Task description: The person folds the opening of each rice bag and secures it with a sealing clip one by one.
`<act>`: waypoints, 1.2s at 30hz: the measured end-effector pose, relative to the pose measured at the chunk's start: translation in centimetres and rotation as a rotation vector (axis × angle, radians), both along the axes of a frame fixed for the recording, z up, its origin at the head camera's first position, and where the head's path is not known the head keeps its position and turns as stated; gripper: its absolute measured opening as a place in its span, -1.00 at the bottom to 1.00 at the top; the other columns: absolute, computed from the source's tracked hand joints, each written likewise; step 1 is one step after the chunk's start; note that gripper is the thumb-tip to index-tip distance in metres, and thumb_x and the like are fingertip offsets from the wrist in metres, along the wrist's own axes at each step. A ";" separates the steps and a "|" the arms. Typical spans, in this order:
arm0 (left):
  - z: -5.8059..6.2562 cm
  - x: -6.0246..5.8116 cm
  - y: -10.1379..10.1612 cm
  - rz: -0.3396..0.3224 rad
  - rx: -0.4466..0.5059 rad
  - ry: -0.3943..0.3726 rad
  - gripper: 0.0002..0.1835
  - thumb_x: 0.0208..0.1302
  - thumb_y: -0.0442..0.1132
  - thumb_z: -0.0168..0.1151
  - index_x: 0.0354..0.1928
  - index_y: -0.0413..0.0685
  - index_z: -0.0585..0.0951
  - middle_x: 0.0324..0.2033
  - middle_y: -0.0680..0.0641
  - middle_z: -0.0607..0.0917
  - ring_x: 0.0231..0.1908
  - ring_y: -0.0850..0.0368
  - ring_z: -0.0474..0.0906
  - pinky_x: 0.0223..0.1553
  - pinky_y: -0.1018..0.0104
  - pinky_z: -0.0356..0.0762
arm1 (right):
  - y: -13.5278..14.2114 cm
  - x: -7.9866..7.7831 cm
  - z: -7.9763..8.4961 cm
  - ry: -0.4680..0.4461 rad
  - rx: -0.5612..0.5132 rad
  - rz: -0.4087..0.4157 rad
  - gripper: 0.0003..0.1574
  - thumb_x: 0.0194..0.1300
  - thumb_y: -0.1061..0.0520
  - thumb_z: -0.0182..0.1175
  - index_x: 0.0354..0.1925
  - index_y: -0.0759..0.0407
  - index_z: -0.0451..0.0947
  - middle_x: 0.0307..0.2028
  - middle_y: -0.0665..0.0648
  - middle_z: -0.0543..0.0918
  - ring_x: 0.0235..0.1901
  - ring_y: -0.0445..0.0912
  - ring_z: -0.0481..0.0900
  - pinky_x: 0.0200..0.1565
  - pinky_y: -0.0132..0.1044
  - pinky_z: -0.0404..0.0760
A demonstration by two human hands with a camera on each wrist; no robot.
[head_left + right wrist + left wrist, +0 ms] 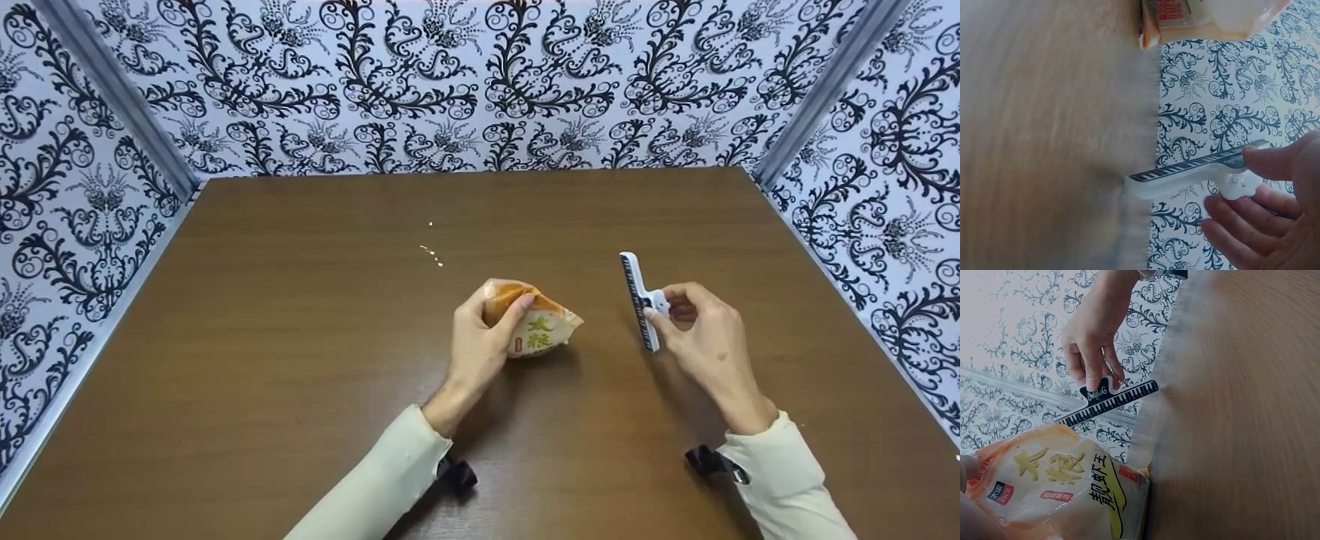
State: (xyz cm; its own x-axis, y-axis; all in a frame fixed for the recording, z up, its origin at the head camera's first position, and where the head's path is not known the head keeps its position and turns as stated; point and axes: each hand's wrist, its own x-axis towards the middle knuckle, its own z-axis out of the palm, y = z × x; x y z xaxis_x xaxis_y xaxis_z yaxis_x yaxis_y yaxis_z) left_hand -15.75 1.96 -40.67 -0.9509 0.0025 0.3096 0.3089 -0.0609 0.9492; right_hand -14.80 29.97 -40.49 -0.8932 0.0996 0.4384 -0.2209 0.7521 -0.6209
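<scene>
My left hand (478, 341) grips the gathered top of a small printed rice packet (544, 337), its thumb pressed over the orange upper edge. In the left wrist view the packet (1067, 478) stands on the table with its lettered face showing. To the right, my right hand (709, 341) pinches the handle of a long white clip (634, 289) between thumb and fingers. A black-and-white piano-key pattern runs along the clip (1114, 403). Between the clip and the packet there is a gap. Whether the clip's jaws are parted is hard to see.
A few pale grains (433, 253) lie scattered on the brown wooden table (285, 300), beyond the packet. Patterned black-and-white panels (480, 82) enclose the table at the back and both sides. Dark wrist straps (457, 474) sit at both cuffs.
</scene>
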 end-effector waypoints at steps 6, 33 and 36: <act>0.0 0.0 0.0 -0.009 0.010 0.004 -0.81 0.39 -0.26 0.39 -0.05 -0.20 0.73 -0.19 -0.22 0.82 -0.26 0.18 0.72 -0.21 0.33 0.70 | 0.1 0.0 -0.6 0.097 -0.003 0.035 -0.72 0.16 0.35 0.51 -0.13 0.35 0.70 -0.28 0.18 0.66 -0.31 -0.14 0.62 -0.19 -0.73 0.48; -0.1 0.1 -0.1 -0.001 -0.002 -0.006 -0.82 0.39 -0.23 0.39 -0.05 -0.15 0.74 -0.21 -0.18 0.82 -0.29 0.21 0.71 -0.24 0.36 0.67 | -0.3 0.4 0.1 0.062 0.052 0.207 -0.67 0.08 0.45 0.51 -0.16 0.30 0.72 -0.32 0.11 0.70 -0.35 -0.33 0.58 -0.25 -0.68 0.53; 0.0 0.1 -0.1 -0.002 0.000 -0.001 -0.82 0.39 -0.23 0.39 -0.05 -0.15 0.74 -0.20 -0.18 0.82 -0.28 0.21 0.71 -0.23 0.36 0.67 | -0.3 0.4 0.3 0.061 0.055 0.214 -0.70 0.08 0.44 0.52 -0.19 0.28 0.73 -0.33 0.09 0.71 -0.36 -0.34 0.60 -0.27 -0.68 0.54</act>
State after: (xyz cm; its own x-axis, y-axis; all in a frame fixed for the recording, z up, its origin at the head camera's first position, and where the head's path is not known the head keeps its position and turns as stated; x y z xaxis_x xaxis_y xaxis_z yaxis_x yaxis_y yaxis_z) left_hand -15.68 1.89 -40.70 -0.9510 0.0041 0.3090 0.3082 -0.0617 0.9493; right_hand -14.37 29.62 -40.19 -0.8628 -0.1155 0.4922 -0.4155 0.7165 -0.5604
